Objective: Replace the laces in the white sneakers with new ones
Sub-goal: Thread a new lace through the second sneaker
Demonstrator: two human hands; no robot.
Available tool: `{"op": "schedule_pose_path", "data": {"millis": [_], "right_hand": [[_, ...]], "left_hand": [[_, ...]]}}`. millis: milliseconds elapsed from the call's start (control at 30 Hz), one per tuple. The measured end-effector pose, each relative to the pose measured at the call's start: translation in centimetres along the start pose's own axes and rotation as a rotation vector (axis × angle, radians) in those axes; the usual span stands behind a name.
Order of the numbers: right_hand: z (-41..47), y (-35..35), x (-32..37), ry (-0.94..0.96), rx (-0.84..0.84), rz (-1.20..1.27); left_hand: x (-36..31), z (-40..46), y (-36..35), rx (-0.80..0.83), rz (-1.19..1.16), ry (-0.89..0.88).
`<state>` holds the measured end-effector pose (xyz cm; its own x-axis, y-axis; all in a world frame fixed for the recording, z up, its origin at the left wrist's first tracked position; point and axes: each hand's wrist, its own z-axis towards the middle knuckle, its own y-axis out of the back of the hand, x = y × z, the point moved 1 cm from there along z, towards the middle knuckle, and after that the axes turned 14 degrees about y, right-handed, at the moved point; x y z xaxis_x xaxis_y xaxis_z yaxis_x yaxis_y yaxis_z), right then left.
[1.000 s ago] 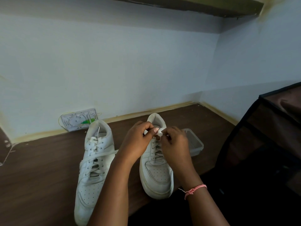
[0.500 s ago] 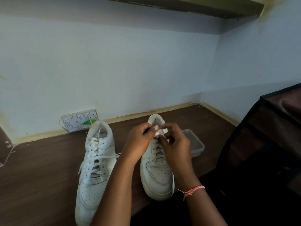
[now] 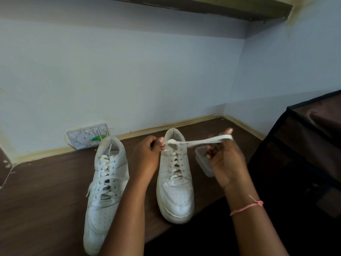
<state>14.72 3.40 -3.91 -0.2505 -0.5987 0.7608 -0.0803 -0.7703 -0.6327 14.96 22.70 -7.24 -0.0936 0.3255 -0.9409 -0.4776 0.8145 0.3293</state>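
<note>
On the dark brown wooden tabletop [image 3: 46, 191], two white leather sneakers [image 3: 106, 183] side by side; left hand [image 3: 145, 157] pinching the right sneaker's [image 3: 175, 182] top lacing, right hand [image 3: 224, 159] gripping its flat white lace [image 3: 199, 140] taut.

Soft, dim daylight fell evenly, brightest on the pale far wall [image 3: 129, 71]; no glare showed. A band of shade lay under the shelf [image 3: 184, 4] at the top. The near right corner sank into near-black. The right hand [image 3: 225, 159] and the lace [image 3: 199, 140] were motion-blurred. Straight edges bowed toward the frame's margins.
</note>
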Motion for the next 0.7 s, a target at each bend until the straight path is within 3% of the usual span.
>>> {"op": "schedule_pose_path", "data": {"millis": [100, 167, 233, 300, 333, 367, 467, 500, 600, 700], "right_hand": [[0.6, 1.1, 1.3, -0.085, -0.060, 0.114], [0.7, 1.3, 0.9, -0.187, -0.077, 0.049], [0.6, 1.3, 0.6, -0.209, 0.047, -0.502], [0.3, 1.3, 1.0, -0.169, 0.374, -1.244], [0.0, 1.3, 1.0, -0.165, 0.546, -1.485], [-0.5, 1.0, 1.4, -0.196, 0.650, -1.566], [-1.6, -0.1, 2.3, -0.313, 0.610, -1.482], [-1.6, -0.4, 2.3, -0.281, 0.585, -1.565], [-1.3, -0.8, 2.0, 0.019, 0.497, -1.808], [-1.3, -1.3, 0.2, 0.272, 0.525, -1.658]], "left_hand": [[0.6, 0.7, 1.0, -0.091, 0.033, 0.004], [0.7, 0.9, 1.2, -0.110, 0.052, 0.011], [0.8, 0.8, 1.0, -0.099, 0.077, 0.037], [0.8, 0.7, 0.8, -0.080, 0.112, 0.034], [0.6, 0.5, 0.7, -0.077, 0.122, 0.021], [0.5, 0.4, 0.7, -0.073, 0.122, 0.004], [0.2, 0.2, 0.8, -0.035, 0.153, -0.029], [0.2, 0.2, 0.9, -0.016, 0.178, -0.039], [0.0, 0.2, 1.2, 0.119, 0.181, -0.064], [-0.1, -0.3, 1.2, 0.263, 0.188, -0.024]]}}
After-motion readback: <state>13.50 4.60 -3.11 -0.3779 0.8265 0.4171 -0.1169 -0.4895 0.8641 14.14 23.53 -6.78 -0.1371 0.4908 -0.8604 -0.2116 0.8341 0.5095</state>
